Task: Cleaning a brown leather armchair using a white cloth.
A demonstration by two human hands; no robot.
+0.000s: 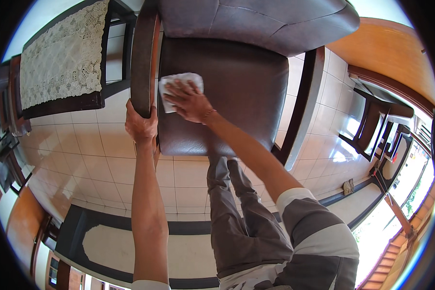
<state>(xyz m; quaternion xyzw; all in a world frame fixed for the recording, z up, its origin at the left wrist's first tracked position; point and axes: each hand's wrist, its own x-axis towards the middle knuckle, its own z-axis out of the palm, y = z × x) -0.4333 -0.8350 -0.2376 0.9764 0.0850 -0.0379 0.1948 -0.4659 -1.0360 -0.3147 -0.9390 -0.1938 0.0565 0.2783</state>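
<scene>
On dark seat (237, 87): right hand (188, 101) flat on white cloth (179, 82); left hand (140, 126) grip wrapped around wooden armrest (144, 58).

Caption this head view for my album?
Right hand presses white cloth on brown chair seat; left hand grips wooden armrest.

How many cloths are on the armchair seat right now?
1. The white cloth lies at the seat's left edge, pressed flat under the right hand. The left hand grips the wooden armrest. None hidden, apparently.
</scene>
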